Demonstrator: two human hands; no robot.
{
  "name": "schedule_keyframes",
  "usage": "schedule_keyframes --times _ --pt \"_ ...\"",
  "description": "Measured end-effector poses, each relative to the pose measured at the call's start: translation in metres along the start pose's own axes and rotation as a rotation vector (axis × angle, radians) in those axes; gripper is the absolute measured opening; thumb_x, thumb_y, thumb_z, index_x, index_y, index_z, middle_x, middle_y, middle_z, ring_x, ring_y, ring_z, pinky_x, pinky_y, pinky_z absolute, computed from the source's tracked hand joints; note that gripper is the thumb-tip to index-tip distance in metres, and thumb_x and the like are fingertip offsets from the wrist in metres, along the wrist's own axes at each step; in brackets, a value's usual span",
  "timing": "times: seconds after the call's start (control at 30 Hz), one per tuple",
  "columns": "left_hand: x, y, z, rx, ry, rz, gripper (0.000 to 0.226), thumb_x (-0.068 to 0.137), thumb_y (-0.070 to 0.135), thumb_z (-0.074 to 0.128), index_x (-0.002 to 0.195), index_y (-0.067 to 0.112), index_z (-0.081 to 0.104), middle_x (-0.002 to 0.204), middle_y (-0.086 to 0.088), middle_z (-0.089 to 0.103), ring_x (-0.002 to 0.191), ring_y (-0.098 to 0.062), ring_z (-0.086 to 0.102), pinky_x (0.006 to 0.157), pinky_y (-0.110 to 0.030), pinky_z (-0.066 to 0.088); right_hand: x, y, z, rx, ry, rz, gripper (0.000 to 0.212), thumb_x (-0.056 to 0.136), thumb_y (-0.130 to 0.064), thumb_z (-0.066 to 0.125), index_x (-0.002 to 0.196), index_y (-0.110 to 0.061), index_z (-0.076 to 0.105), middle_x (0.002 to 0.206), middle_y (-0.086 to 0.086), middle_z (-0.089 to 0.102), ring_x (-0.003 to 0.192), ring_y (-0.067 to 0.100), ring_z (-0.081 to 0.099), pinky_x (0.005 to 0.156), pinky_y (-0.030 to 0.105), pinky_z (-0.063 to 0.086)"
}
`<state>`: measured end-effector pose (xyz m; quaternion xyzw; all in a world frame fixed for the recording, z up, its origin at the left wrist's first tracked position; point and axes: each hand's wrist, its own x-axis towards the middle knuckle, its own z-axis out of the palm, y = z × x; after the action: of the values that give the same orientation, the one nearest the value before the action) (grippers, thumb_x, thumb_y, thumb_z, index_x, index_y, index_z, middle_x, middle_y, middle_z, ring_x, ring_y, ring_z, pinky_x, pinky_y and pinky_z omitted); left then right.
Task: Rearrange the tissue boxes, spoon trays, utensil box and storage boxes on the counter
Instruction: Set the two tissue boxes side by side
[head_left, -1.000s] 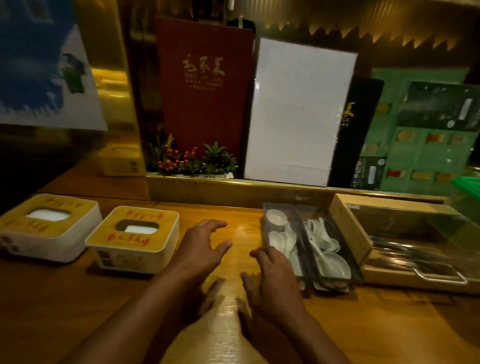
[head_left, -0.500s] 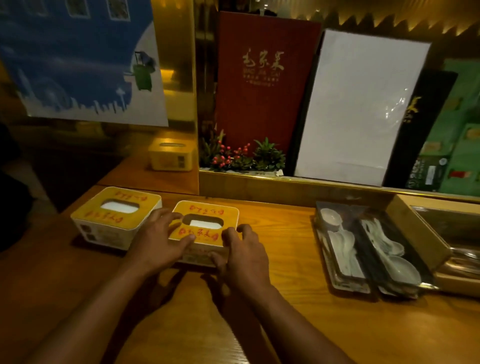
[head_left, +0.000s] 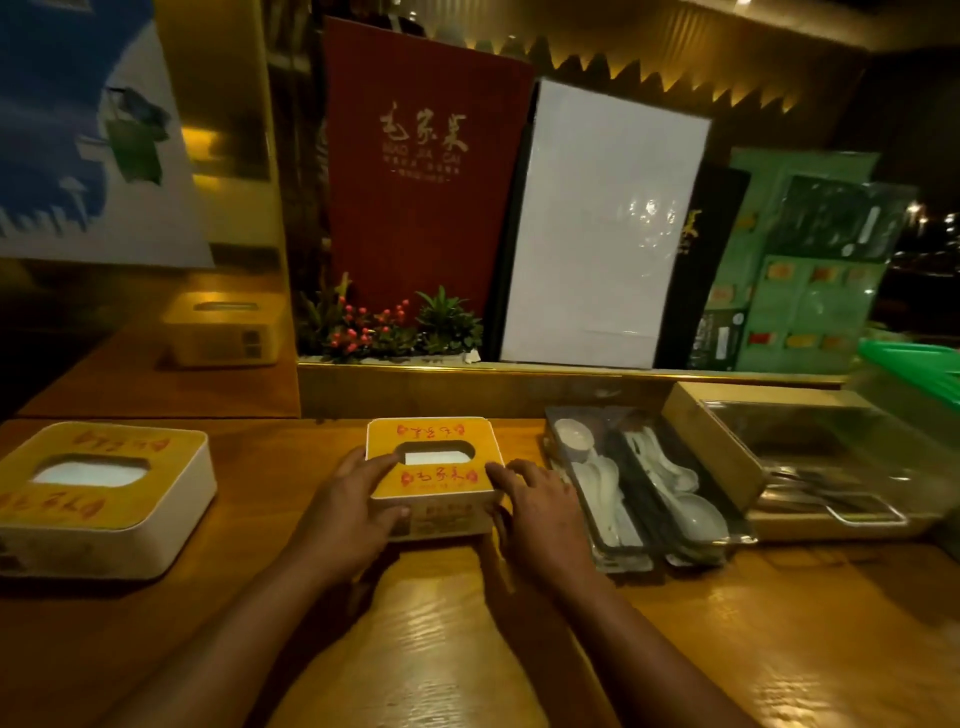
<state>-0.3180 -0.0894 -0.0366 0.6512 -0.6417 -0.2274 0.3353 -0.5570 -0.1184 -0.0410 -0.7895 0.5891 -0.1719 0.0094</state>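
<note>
Tissue box with a yellow lid sits in the middle of the wooden counter, held between both hands. The left hand wraps its left side, thumb on the front face and fingers over the lid edge; the right hand presses its right side, fingers curled on the top corner. Gripping both sides likely lets the person slide it squarely. A second tissue box stands well apart at far left. Two spoon trays lie just right of the held box, with a clear-lidded utensil box beyond them. Half a second ago the two tissue boxes sat side by side; the held one has since moved right, close to the trays.
</note>
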Motion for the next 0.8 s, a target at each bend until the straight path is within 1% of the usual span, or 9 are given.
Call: schedule_keyframes --times 0.1,0.2,0.3,0.4,0.53,0.57,0.6,0.7,0.8 --pt "0.018 0.011 0.023 -0.024 0.005 0.027 0.071 0.084 0.021 0.077 0.146 0.038 0.046 0.156 0.001 0.036 0.139 -0.025 0.042 0.107 -0.043 0.047 0.006 0.024 -0.007 -0.043 -0.013 0.031 0.058 0.098 -0.049 0.053 0.152 -0.04 0.035 0.155 -0.001 0.043 0.141 0.026 0.037 0.114 0.047 0.033" --pt "0.032 0.022 0.039 -0.027 0.009 0.033 0.072 0.084 0.019 0.077 0.146 0.036 0.047 0.155 0.003 0.037 0.138 -0.023 0.043 0.105 -0.04 0.049 0.014 0.037 -0.014 -0.059 -0.022 0.049 0.061 0.096 -0.049 0.056 0.152 -0.037 0.036 0.16 0.002 0.036 0.147 0.029 0.029 0.119 0.049 0.023" --pt "0.046 0.028 0.047 -0.037 -0.004 0.039 0.071 0.084 0.017 0.077 0.146 0.035 0.047 0.15 0.006 0.042 0.132 -0.019 0.047 0.101 -0.033 0.051 0.02 0.047 -0.014 -0.041 -0.021 0.082 0.061 0.098 -0.047 0.055 0.154 -0.034 0.035 0.164 0.001 0.028 0.151 0.028 0.019 0.122 0.049 0.016" --pt "0.06 0.033 0.052 -0.042 -0.024 0.048 0.07 0.085 0.014 0.076 0.146 0.033 0.048 0.142 0.009 0.046 0.126 -0.015 0.05 0.095 -0.022 0.049 0.029 0.055 -0.013 -0.022 -0.02 0.089 0.061 0.098 -0.044 0.056 0.154 -0.03 0.035 0.165 -0.001 0.027 0.151 0.027 0.018 0.121 0.047 0.016" --pt "0.074 0.037 0.058 -0.037 -0.018 0.042 0.069 0.086 0.013 0.075 0.145 0.035 0.048 0.143 0.01 0.046 0.119 -0.005 0.045 0.091 -0.017 0.047 0.041 0.061 -0.014 0.004 -0.041 0.128 0.062 0.099 -0.042 0.057 0.155 -0.031 0.034 0.165 -0.005 0.026 0.15 0.026 0.021 0.12 0.044 0.02" --pt "0.077 0.036 0.061 -0.042 -0.016 0.041 0.07 0.086 0.012 0.075 0.146 0.035 0.047 0.146 0.01 0.045 0.121 -0.006 0.044 0.092 -0.018 0.048 0.043 0.062 -0.013 0.016 -0.043 0.138 0.063 0.098 -0.042 0.058 0.155 -0.031 0.033 0.165 -0.006 0.026 0.15 0.025 0.022 0.12 0.044 0.021" --pt "0.08 0.037 0.063 -0.049 -0.019 0.038 0.07 0.086 0.012 0.074 0.146 0.036 0.047 0.148 0.01 0.043 0.125 -0.008 0.045 0.095 -0.021 0.049 0.043 0.063 -0.013 0.025 -0.045 0.145 0.064 0.097 -0.042 0.059 0.155 -0.032 0.033 0.165 -0.007 0.026 0.149 0.025 0.023 0.119 0.043 0.023" --pt "0.088 0.035 0.071 -0.046 -0.04 0.024 0.074 0.086 0.013 0.074 0.147 0.042 0.043 0.158 0.01 0.033 0.14 -0.02 0.041 0.102 -0.039 0.053 0.046 0.069 -0.014 0.047 -0.054 0.163 0.063 0.098 -0.039 0.059 0.155 -0.031 0.033 0.165 -0.008 0.026 0.148 0.025 0.025 0.117 0.045 0.028" --pt "0.096 0.032 0.079 -0.034 -0.038 0.022 0.078 0.084 0.017 0.076 0.148 0.043 0.04 0.16 0.011 0.032 0.141 -0.021 0.04 0.103 -0.044 0.052 0.05 0.072 -0.016 0.084 -0.05 0.19 0.063 0.098 -0.039 0.06 0.155 -0.032 0.033 0.164 -0.008 0.027 0.147 0.023 0.028 0.116 0.046 0.03"
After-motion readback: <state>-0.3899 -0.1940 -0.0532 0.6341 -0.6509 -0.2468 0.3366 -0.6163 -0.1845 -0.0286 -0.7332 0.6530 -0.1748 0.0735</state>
